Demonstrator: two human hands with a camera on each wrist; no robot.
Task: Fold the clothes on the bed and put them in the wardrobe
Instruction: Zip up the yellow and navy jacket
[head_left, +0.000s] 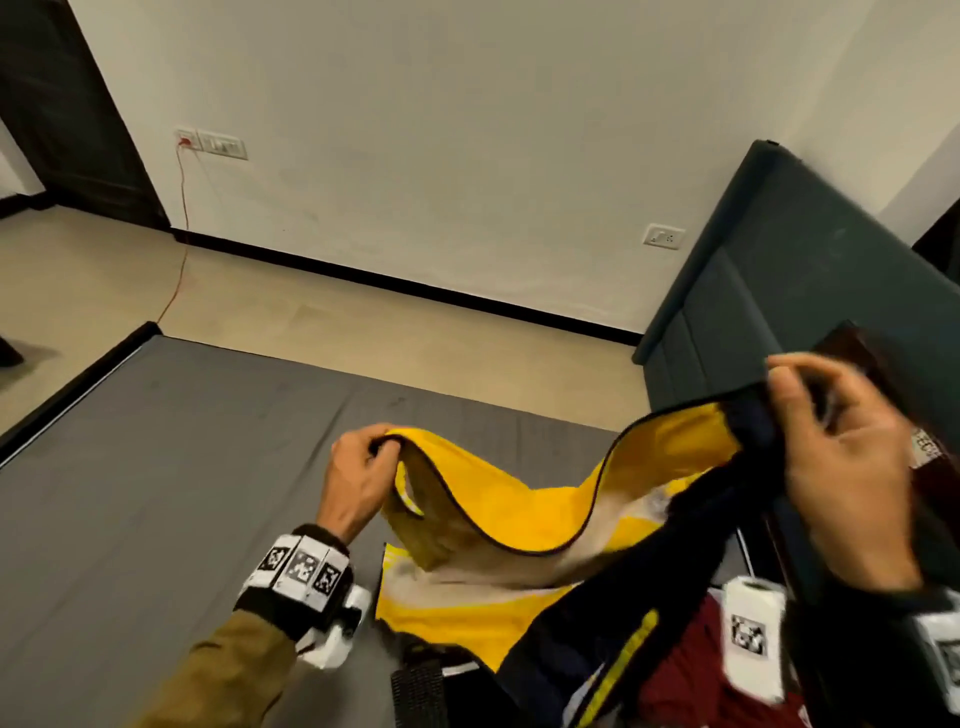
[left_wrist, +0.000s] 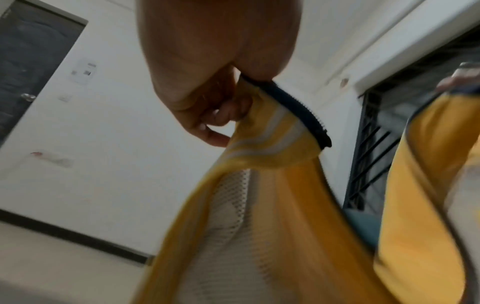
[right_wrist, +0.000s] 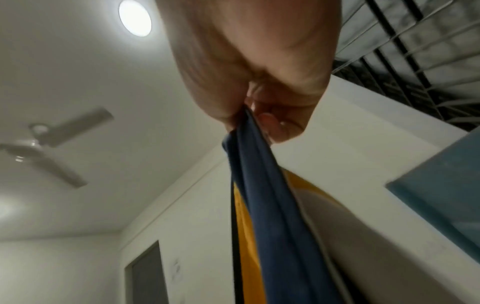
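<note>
A yellow and navy jacket (head_left: 545, 514) with a white mesh lining hangs between my two hands above the grey bed (head_left: 156, 493). My left hand (head_left: 363, 467) pinches its dark zipper edge near the yellow striped hem (left_wrist: 272, 144); the left hand (left_wrist: 207, 98) is curled round that edge. My right hand (head_left: 831, 447), higher and to the right, grips the navy part of the jacket (right_wrist: 259, 174), and the right hand (right_wrist: 262, 98) has fingers closed on the cloth. A maroon garment (head_left: 696, 670) lies on the bed under the jacket.
A dark teal headboard (head_left: 769, 291) stands at the right of the bed. Beige floor (head_left: 311, 322) lies beyond the bed's far edge, with a white wall (head_left: 467, 130) and a red cable (head_left: 182, 234) at the left. A dark door (head_left: 67, 104) is at far left.
</note>
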